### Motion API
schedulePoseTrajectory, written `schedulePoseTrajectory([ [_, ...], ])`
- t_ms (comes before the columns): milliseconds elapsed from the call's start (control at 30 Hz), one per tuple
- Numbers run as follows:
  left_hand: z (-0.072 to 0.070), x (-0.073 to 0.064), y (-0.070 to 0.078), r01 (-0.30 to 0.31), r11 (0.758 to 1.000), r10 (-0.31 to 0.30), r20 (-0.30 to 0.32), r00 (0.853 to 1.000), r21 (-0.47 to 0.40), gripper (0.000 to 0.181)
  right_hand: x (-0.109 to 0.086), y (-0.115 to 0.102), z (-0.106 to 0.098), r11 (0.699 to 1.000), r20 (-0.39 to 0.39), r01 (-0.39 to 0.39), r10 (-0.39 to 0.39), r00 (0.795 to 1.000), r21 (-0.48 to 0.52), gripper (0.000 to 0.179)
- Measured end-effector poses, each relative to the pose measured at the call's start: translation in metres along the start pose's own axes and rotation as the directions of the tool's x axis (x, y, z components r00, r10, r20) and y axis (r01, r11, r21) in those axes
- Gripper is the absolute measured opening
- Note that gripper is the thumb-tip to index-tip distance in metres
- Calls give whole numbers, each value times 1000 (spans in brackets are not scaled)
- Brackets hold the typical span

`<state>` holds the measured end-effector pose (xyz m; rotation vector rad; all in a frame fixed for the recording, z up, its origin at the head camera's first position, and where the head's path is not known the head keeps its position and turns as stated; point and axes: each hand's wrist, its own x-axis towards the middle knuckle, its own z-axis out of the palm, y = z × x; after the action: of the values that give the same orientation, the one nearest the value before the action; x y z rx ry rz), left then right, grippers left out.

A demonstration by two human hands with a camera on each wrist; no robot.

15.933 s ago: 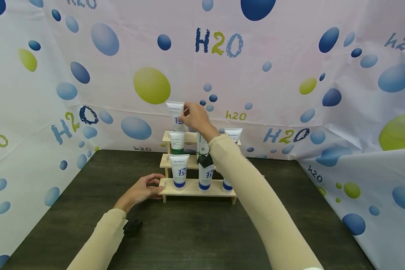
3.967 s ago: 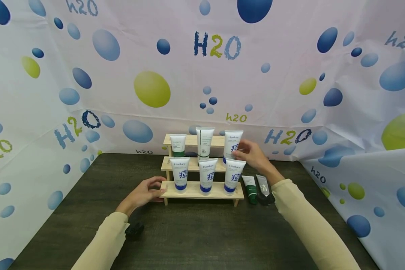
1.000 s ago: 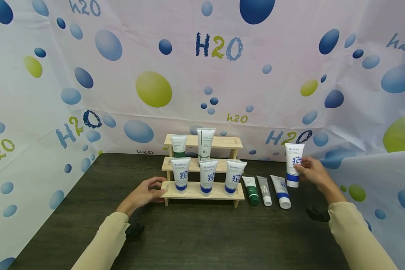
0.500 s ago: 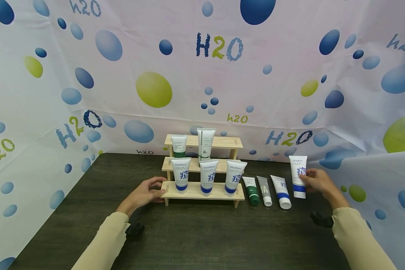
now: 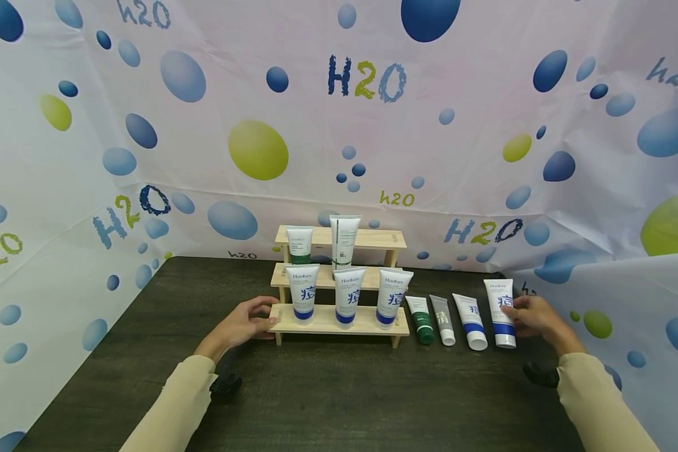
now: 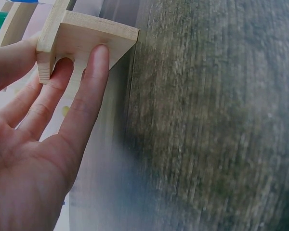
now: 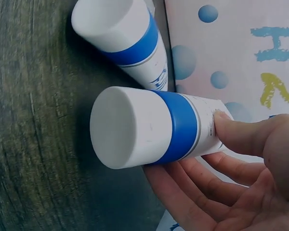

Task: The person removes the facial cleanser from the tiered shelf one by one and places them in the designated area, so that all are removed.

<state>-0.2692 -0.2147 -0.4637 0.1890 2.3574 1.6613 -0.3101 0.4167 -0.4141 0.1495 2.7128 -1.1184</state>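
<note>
Our right hand [image 5: 537, 316] is pinching a white and blue tube [image 5: 498, 320] between thumb and fingers, at the far right of a row on the worktop [image 5: 339, 402]. We are not able to tell if the tube is touching the wood all along. Our left hand [image 5: 240, 323] is gripping the left end of the wooden stand [image 5: 367, 319], on its lowest step. If we are letting go too soon, the tube could be dropping or bumping the blue-banded tube [image 5: 471, 321] just beside it. If our left hand is tugging, the stand could be tipping and its tubes could be falling. The stand is carrying five tubes: three blue-bottomed ones [image 5: 347, 296] are standing on the lowest step, while a small green one [image 5: 301, 243] and a tall white one [image 5: 343, 242] are standing behind them, on the middle step. All the tubes are hiding what is inside.
</note>
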Motion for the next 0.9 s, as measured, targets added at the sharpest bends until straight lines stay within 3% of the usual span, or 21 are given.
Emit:
schedulePoseTrajectory([
  [400,0,0,0,-3,1000,3,0,1000,2,56,9,16,8,998,-7,-49,50,999,34,71],
  [900,1,1,0,15,1000,-15,-15,1000,11,55,14,23,17,997,-18,-54,55,998,57,60],
])
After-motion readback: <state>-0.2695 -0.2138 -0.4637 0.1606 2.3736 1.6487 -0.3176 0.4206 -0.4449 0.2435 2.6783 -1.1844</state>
